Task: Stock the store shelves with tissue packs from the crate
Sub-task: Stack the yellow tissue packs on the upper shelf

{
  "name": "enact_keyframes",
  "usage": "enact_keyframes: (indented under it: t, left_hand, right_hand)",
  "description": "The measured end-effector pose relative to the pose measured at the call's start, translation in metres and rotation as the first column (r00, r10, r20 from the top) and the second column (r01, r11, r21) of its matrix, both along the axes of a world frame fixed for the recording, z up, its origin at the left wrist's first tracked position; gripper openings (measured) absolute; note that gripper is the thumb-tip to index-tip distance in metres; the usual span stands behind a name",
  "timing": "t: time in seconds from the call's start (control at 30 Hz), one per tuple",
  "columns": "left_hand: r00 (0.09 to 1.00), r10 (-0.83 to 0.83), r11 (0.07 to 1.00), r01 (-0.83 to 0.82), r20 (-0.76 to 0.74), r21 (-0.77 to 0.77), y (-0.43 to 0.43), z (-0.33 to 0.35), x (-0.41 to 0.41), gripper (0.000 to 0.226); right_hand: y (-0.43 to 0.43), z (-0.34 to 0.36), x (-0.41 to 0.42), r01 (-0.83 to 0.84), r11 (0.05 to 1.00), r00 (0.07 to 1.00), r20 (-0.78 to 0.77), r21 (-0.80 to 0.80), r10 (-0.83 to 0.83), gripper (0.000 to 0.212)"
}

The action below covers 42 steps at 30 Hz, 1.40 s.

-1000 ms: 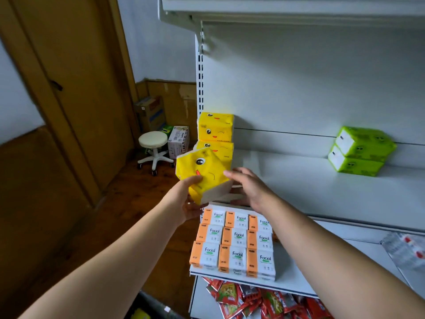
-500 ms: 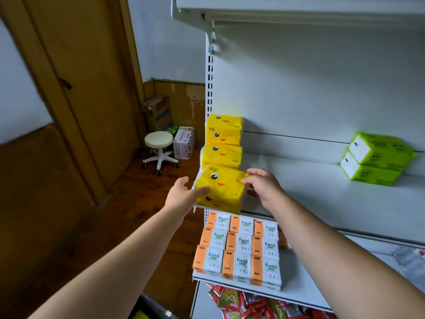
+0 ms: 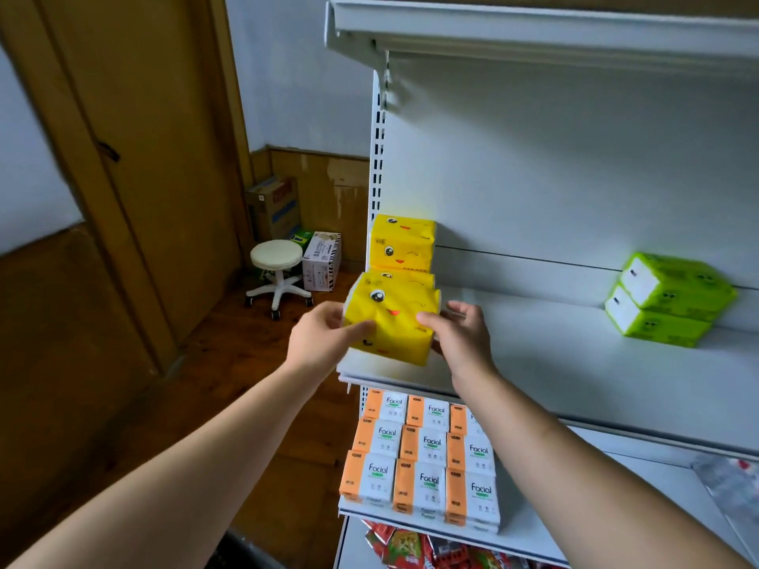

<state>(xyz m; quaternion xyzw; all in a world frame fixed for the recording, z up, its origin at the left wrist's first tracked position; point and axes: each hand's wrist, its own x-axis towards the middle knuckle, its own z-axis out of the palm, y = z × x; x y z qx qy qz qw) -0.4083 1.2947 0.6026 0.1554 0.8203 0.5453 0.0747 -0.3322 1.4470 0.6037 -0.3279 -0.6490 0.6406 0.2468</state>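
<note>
Both arms bare, stretched fwd and converging twd the far middle. L forearm runs up from the near-left corner, R forearm from the near-right, wrists roughly straight. L hand grips the left end of a yellow tissue pack, thumb across its front, other fingers hidden behind it. R hand grips the right end, thumb on the front, fingers curled round the far side. Hands level w/ each other, apart by the pack's width, backs twd the camera.

Glossy, seemingly plastic-wrapped yellow pack
</note>
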Motion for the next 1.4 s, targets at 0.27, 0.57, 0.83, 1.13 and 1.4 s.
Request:
enact_keyframes:
  t: [0.27,0.57,0.83,1.13,1.4]
  left_hand:
    - [0.994,0.032,0.995,-0.042,-0.104,-0.092,0.038,0.026,-0.042,0.034]
    - [0.997,-0.039,0.992,0.031,-0.064,-0.122,0.064,0.009,-0.068,0.031]
    - [0.999,-0.007,0.995,0.003,-0.039,-0.100,0.033,0.010,-0.049,0.069]
    - [0.921,0.388,0.921,-0.388,-0.010,-0.033,-0.082,0.003,0.035,0.057]
    - [0.755,0.626,0.779,-0.599,0.194,-0.183,-0.239,-0.093,0.101,0.052]
  right_hand:
    - [0.018,0.030,-0.050,-0.011,0.989,1.000,-0.019,0.148,0.013,0.026]
    - [0.034,0.016,-0.068,-0.145,0.942,0.979,0.185,0.302,0.091,0.043]
    - [0.011,0.021,-0.043,0.051,0.829,0.998,0.009,0.556,-0.067,0.061]
    - [-0.117,0.001,-0.015,-0.360,0.844,0.918,-0.011,0.398,0.397,0.041]
    - [-0.248,-0.110,0.005,-0.687,0.722,0.714,0.256,0.078,0.652,0.034]
